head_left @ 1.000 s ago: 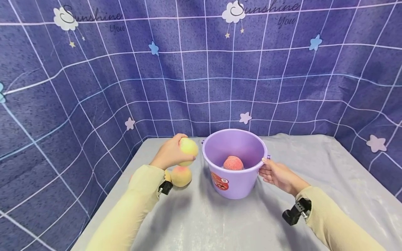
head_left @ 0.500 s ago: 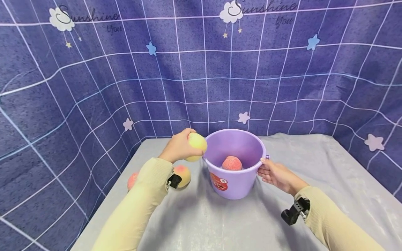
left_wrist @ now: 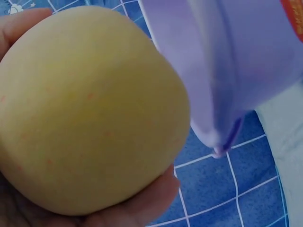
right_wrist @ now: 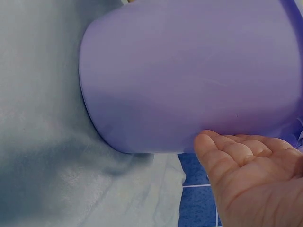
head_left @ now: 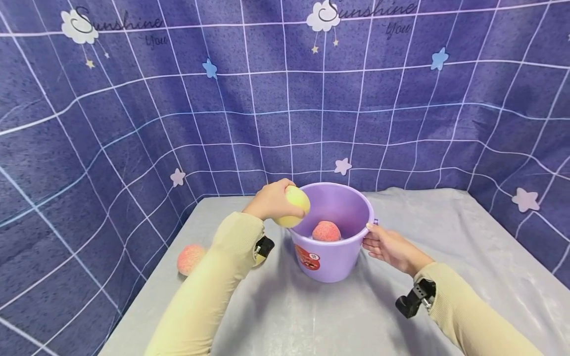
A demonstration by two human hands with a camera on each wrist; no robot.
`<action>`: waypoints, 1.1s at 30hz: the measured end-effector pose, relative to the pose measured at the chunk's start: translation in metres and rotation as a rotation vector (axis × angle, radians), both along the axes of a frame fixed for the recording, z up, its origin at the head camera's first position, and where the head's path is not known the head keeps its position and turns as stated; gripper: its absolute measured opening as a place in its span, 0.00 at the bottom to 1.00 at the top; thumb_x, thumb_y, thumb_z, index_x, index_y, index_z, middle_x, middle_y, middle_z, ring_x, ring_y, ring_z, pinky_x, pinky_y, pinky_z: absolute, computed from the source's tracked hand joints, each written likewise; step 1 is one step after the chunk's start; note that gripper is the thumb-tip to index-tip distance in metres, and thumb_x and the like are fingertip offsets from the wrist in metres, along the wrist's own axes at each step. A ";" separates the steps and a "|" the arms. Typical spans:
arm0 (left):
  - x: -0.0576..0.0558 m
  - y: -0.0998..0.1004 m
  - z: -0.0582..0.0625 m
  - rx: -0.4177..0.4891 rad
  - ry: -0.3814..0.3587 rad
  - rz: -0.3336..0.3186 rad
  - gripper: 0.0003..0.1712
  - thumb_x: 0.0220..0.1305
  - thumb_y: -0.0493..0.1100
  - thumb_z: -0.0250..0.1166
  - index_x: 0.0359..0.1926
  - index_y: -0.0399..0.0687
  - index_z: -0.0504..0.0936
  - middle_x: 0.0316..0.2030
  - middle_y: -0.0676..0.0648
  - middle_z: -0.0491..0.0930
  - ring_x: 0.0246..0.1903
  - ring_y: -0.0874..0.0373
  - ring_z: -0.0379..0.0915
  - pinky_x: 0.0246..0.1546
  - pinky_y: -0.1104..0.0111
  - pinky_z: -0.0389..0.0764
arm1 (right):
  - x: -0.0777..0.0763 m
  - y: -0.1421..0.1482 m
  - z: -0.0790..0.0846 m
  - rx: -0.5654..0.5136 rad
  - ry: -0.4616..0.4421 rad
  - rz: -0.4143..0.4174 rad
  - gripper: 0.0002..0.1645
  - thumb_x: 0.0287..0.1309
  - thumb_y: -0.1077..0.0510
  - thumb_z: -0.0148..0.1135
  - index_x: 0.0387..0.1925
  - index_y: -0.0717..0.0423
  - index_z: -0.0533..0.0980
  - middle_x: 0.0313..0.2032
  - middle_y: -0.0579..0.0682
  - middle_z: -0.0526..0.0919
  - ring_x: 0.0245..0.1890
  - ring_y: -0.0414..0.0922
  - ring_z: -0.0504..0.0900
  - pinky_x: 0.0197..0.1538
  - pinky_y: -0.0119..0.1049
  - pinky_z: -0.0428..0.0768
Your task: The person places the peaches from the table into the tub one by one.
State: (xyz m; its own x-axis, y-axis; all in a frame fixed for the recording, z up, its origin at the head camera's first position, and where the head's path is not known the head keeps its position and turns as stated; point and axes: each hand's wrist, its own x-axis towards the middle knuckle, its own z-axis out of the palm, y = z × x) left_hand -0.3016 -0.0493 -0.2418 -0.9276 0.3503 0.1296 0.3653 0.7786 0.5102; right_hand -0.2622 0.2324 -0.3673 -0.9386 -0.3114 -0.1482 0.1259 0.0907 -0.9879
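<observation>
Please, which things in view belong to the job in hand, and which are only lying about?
Seem part of the job:
yellow fruit in the left hand
purple bucket, held by the right hand
red fruit inside the bucket
loose red fruit outside, likely

Only surroundings:
grey cloth
patterned blue fabric

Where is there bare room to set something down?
The grey cloth has two bare patches: right of the purple bucket, between right hand and blue curtain; and in front of the bucket, between the sleeves. Left is crowded: the left hand holds a yellow peach by the bucket's rim, with a pink peach beside the left sleeve.
</observation>
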 end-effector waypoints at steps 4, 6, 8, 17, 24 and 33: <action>-0.003 0.011 0.006 -0.066 0.006 -0.018 0.33 0.38 0.50 0.72 0.50 0.48 0.77 0.40 0.48 0.80 0.37 0.53 0.75 0.37 0.65 0.75 | 0.000 0.000 0.000 -0.006 0.004 0.003 0.44 0.73 0.44 0.32 0.66 0.83 0.40 0.65 0.78 0.48 0.67 0.66 0.51 0.66 0.54 0.54; -0.004 0.016 0.009 -0.090 -0.002 -0.031 0.32 0.38 0.51 0.71 0.49 0.48 0.77 0.39 0.48 0.80 0.37 0.54 0.75 0.36 0.65 0.76 | 0.000 0.001 0.000 -0.003 0.006 0.001 0.44 0.73 0.44 0.31 0.66 0.83 0.40 0.65 0.78 0.48 0.67 0.67 0.51 0.66 0.55 0.55; -0.004 0.021 0.012 -0.105 -0.012 -0.043 0.32 0.38 0.51 0.71 0.48 0.48 0.77 0.38 0.48 0.80 0.36 0.54 0.75 0.36 0.66 0.76 | 0.000 0.002 0.000 -0.001 0.009 -0.001 0.44 0.73 0.44 0.31 0.66 0.84 0.40 0.65 0.78 0.48 0.66 0.67 0.52 0.66 0.56 0.55; -0.005 0.038 0.018 -0.147 -0.065 -0.055 0.31 0.40 0.52 0.72 0.48 0.48 0.76 0.38 0.48 0.79 0.36 0.54 0.75 0.35 0.66 0.76 | 0.001 0.000 0.000 -0.011 0.007 -0.017 0.43 0.73 0.45 0.32 0.65 0.84 0.41 0.64 0.78 0.49 0.66 0.67 0.52 0.66 0.56 0.55; -0.008 0.052 0.017 -0.177 -0.081 -0.077 0.33 0.41 0.52 0.71 0.51 0.47 0.75 0.41 0.47 0.78 0.37 0.54 0.75 0.33 0.67 0.77 | 0.000 -0.003 -0.001 -0.012 0.007 -0.025 0.43 0.73 0.47 0.33 0.65 0.84 0.42 0.64 0.79 0.50 0.66 0.67 0.53 0.66 0.57 0.56; -0.011 0.070 0.015 -0.117 -0.162 -0.073 0.33 0.43 0.50 0.71 0.52 0.45 0.74 0.39 0.45 0.78 0.35 0.54 0.75 0.29 0.68 0.78 | -0.001 -0.001 -0.002 -0.032 0.000 -0.031 0.42 0.73 0.47 0.33 0.66 0.83 0.42 0.64 0.78 0.49 0.66 0.67 0.53 0.66 0.55 0.55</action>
State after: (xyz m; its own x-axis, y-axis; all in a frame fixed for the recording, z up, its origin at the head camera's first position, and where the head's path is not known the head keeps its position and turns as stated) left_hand -0.3131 0.0211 -0.2270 -0.9046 0.4214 -0.0641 0.3438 0.8102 0.4748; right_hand -0.2636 0.2318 -0.3692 -0.9478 -0.2872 -0.1386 0.1282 0.0549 -0.9902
